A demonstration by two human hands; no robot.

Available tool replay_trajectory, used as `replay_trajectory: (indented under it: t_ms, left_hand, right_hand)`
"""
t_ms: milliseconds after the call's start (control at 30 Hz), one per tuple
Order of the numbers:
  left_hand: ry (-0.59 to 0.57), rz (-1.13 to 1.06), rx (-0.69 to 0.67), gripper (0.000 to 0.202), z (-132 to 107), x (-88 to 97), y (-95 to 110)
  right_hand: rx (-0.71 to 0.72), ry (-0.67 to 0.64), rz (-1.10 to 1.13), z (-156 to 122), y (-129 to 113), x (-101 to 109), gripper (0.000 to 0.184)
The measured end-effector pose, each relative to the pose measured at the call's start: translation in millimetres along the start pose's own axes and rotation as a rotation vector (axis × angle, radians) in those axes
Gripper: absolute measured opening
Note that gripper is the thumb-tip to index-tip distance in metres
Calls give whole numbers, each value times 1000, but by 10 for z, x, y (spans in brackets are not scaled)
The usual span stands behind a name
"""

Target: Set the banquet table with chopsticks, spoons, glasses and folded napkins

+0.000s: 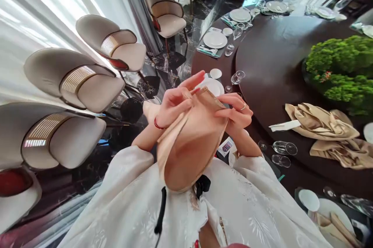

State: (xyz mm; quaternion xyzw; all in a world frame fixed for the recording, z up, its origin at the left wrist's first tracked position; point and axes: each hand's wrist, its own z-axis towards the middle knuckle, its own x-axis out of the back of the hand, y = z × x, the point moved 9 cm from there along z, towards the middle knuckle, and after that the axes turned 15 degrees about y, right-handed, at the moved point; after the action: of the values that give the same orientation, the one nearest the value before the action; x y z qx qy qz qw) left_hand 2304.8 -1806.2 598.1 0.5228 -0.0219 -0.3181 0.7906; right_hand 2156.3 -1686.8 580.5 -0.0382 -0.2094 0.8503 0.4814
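Note:
A tan cloth napkin [192, 147] hangs between my two hands, in front of my white top. My left hand [177, 102] pinches its upper left edge between thumb and fingers, with one finger raised. At the upper right corner, my right hand [236, 112] grips the cloth between thumb and fingers; a ring shows on one finger. The lower part of the napkin bulges in a rounded fold. Behind the hands, a white plate [214, 86] on the table is partly covered by the napkin.
A round dark table [265, 61] carries place settings, a green plant [344, 73], crumpled tan napkins [323, 119] and a wine glass [284, 147]. A plate [335, 209] at lower right holds a folded napkin. Beige chairs [87, 81] line the curtained left side.

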Motion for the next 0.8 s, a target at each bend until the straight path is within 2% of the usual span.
replay_trajectory:
  t_ms: [67,167,300,367,433,533,600,700,800]
  left_hand:
    - [-69,-92,119,45,77,-273,-263]
    - [-125,-161,215,41,207,-500,-516]
    - [-260,-240,348,48,365,-841,-823]
    - [-353,-271,440,50,419,-1062,-985]
    - [-451,-282,494,50,498,-1278,-1117]
    - [-525,-292,452,46,776,-1509,-1261]
    - [-514,-296,387,43,1061,-1608,-1355]
    - [-527,-266,283,37,1507,-1812,-1468]
    - [-624,-237,151,30,1921,-2236,-1462]
  right_hand:
    - [-28,-2,-22,20,-10,4,42]
    - [-62,37,-31,92,21,102,42]
    - [-101,43,-120,237,79,307,37]
    - [-56,5,-195,330,36,440,36]
    - [6,-103,-307,402,-32,585,35]
    - [49,-324,-562,411,-125,915,27]
    - [-1,-393,-743,383,-187,1253,25]
    - [-158,-326,-932,376,-315,1795,29]
    - [-248,-145,-1055,525,-406,2217,18]
